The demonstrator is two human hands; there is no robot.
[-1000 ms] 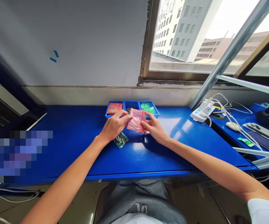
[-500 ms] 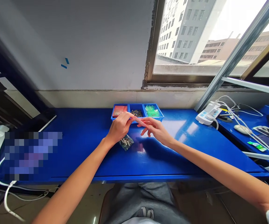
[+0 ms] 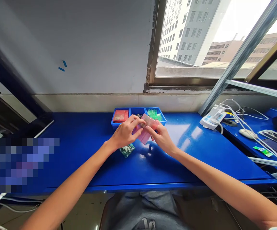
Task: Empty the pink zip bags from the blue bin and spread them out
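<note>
A thin translucent pink plastic bag hangs between my two hands above the blue table, tilted. My right hand grips its right side, the thumb pressed over it. From the other side, my left hand has thumb and bent index finger closed on the bag's upper left part. Below my left hand lies a small clear greenish bag with several pale metal pins inside. Just behind the hands stands a blue three-part bin. It holds red bags, small dark screws partly hidden, and green bags.
The blue table runs along a wall under a window. At the right are a white power strip with cables, a mouse, a phone and a metal frame. A blurred patch and white cable lie at the left.
The pink bag has turned from nearly edge-on to show its broad face. My left fingers have shifted onto its upper part. The view has moved slightly.
</note>
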